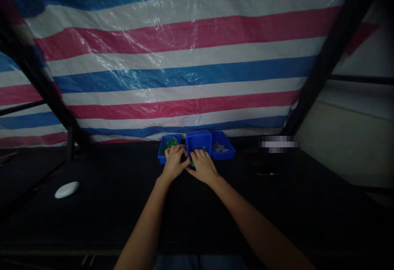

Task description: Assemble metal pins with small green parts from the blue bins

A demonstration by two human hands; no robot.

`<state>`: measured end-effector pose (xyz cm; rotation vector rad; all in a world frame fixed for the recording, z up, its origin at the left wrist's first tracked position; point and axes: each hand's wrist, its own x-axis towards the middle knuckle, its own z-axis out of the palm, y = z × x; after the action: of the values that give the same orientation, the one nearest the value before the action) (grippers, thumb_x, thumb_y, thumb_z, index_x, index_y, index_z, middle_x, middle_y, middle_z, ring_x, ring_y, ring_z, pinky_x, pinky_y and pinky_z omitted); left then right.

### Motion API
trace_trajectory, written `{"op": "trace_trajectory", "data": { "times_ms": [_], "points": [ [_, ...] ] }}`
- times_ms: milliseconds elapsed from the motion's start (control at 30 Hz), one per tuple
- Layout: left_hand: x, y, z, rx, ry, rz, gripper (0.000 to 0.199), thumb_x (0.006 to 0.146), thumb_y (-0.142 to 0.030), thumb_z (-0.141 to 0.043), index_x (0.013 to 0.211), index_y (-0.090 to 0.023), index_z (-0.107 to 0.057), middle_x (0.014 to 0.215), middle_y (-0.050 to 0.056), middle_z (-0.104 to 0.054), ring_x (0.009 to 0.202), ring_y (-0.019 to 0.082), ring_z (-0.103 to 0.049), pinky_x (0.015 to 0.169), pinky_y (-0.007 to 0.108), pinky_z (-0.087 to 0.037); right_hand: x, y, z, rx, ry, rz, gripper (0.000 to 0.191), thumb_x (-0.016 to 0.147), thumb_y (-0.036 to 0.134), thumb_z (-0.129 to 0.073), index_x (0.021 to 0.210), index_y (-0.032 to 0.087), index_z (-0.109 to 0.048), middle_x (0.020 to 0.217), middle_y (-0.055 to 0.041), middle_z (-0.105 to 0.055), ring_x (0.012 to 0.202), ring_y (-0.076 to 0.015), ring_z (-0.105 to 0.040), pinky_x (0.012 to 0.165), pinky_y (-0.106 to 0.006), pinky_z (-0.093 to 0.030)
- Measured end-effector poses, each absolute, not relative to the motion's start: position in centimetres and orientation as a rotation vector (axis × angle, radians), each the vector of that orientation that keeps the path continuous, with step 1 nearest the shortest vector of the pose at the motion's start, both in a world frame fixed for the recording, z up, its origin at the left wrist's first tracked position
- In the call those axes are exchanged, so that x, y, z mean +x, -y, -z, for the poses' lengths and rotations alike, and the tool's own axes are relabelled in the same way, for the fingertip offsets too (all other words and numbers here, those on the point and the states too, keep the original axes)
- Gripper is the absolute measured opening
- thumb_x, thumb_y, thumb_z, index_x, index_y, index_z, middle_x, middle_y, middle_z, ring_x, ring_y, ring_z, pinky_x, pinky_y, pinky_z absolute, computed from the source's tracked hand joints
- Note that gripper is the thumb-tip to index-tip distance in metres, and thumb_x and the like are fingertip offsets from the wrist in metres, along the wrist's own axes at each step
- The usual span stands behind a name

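Three blue plastic bins stand side by side at the back of the black table. My left hand point(175, 162) is at the right side of the left bin point(161, 160), its fingers curled; what they hold, if anything, is hidden. Green pieces point(171, 142) lie in that bin. My right hand point(203, 166) reaches into the front of the middle bin point(198, 135), fingers spread and thumb apart. Small green pieces point(192, 163) show between the hands, low in the middle bin. Thin shiny metal pieces point(219, 147) fill part of the right bin point(229, 154).
A white, smooth oval object point(67, 189) lies on the black table point(117, 204) at left. To the right is a dark flat object point(266, 168), close to a blurred-out pale patch point(278, 143). Behind hangs a striped plastic sheet point(191, 73) between dark slanted posts point(320, 62).
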<state>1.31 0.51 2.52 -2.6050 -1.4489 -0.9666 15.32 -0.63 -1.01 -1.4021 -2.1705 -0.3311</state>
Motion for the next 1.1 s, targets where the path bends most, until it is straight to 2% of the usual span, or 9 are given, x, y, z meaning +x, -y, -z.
{"op": "trace_trajectory", "data": {
  "times_ms": [133,233,333,467,600,733,833,1100],
  "points": [
    [1.32,-0.38,-2.75,-2.614,1.473,0.951,0.009,0.071,-0.027,-0.053,0.076,-0.019,-0.052,0.117,0.005,-0.048,0.107,0.023,-0.039,0.089,0.041,-0.023,15.3,0.66,0.91,-1.423,2.164,0.34,0.032,0.076,0.044,-0.046,0.093,0.017,-0.049,0.093,-0.0094,-0.049,0.091,-0.0234,-0.041,0.081,-0.038,-0.031],
    [1.29,-0.43,-2.77,-2.622,1.469,0.951,0.009,0.07,-0.027,-0.055,0.075,-0.019,-0.052,0.127,0.006,-0.041,0.111,0.025,-0.036,0.089,0.041,-0.024,15.28,0.61,1.1,-1.424,2.147,0.358,0.038,0.075,0.045,-0.047,0.099,0.016,-0.048,0.1,-0.0113,-0.047,0.095,-0.0242,-0.039,0.085,-0.038,-0.029],
    [1.24,-0.54,-2.66,-2.655,1.461,0.957,0.008,0.07,-0.026,-0.055,0.073,-0.019,-0.052,0.13,0.006,-0.038,0.114,0.025,-0.035,0.09,0.042,-0.024,15.27,0.55,1.41,-1.434,2.159,0.364,0.039,0.076,0.047,-0.045,0.098,0.015,-0.049,0.097,-0.0113,-0.048,0.096,-0.0242,-0.04,0.088,-0.039,-0.027],
    [1.14,-0.74,-2.5,-2.711,1.441,1.006,0.008,0.069,-0.025,-0.056,0.072,-0.019,-0.052,0.127,0.007,-0.042,0.116,0.025,-0.035,0.092,0.042,-0.025,15.29,0.53,1.54,-1.466,2.178,0.351,0.038,0.078,0.048,-0.041,0.093,0.015,-0.051,0.093,-0.0109,-0.049,0.092,-0.0236,-0.041,0.085,-0.039,-0.028],
    [0.99,-1.05,-2.57,-2.813,1.339,1.146,0.006,0.067,-0.022,-0.056,0.067,-0.017,-0.052,0.123,0.008,-0.044,0.115,0.022,-0.04,0.092,0.038,-0.031,15.32,0.63,1.35,-1.459,2.176,0.341,0.037,0.078,0.048,-0.041,0.093,0.015,-0.051,0.093,-0.0107,-0.049,0.091,-0.0236,-0.041,0.081,-0.038,-0.03],
    [0.81,-1.13,-2.9,-2.867,1.332,1.217,0.004,0.066,-0.02,-0.057,0.065,-0.017,-0.054,0.12,0.01,-0.046,0.115,0.022,-0.04,0.092,0.036,-0.034,15.25,0.82,1.22,-1.444,2.15,0.351,0.04,0.076,0.05,-0.043,0.095,0.015,-0.051,0.096,-0.0114,-0.049,0.092,-0.024,-0.04,0.085,-0.039,-0.028],
    [0.71,-1.0,-3.2,-2.861,1.367,1.216,0.005,0.064,-0.019,-0.058,0.067,-0.017,-0.055,0.116,0.01,-0.048,0.114,0.023,-0.041,0.093,0.037,-0.035,15.11,0.97,1.21,-1.451,2.161,0.357,0.04,0.077,0.049,-0.042,0.097,0.015,-0.051,0.097,-0.0118,-0.049,0.094,-0.0243,-0.04,0.088,-0.041,-0.026],
    [0.76,-0.82,-3.49,-2.87,1.229,1.263,0.013,0.063,-0.015,-0.059,0.074,-0.017,-0.054,0.116,0.008,-0.047,0.111,0.02,-0.043,0.091,0.032,-0.037,14.71,1.51,0.85,-1.529,2.158,0.304,0.035,0.077,0.04,-0.045,0.099,0.015,-0.051,0.099,-0.0133,-0.05,0.095,-0.0263,-0.041,0.081,-0.04,-0.031]
  ]
}}
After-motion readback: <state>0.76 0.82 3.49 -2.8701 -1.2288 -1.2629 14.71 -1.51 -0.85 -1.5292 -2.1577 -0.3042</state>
